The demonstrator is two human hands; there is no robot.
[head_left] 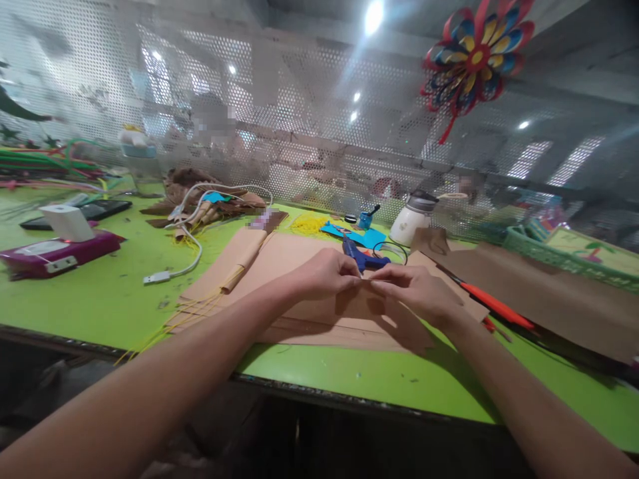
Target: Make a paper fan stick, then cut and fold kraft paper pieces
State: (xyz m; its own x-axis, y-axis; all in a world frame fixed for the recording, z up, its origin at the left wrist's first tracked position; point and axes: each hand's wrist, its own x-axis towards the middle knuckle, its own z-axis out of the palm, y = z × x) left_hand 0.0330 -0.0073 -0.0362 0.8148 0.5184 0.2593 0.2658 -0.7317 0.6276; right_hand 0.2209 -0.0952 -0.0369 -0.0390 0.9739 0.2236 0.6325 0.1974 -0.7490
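Observation:
My left hand [327, 274] and my right hand [422, 293] meet above a stack of tan paper sheets [294, 256], fingertips pinched. Between them runs a thin brown strip [367, 281], mostly covered by the fingers; its exact kind is unclear. Just behind the fingers lies a blue glue gun [367, 259]. On the left part of the sheets rests a rolled paper piece [244, 259] with yellow strings [200, 303] trailing toward the table's front edge.
Right of the sheets are orange-handled scissors [496, 306], brown paper [559, 293] and a green basket [574, 263]. A white jug [413, 216] stands behind. At left are a purple power strip [64, 253] and a white cable [194, 263]. Perforated panels border the green table [319, 369].

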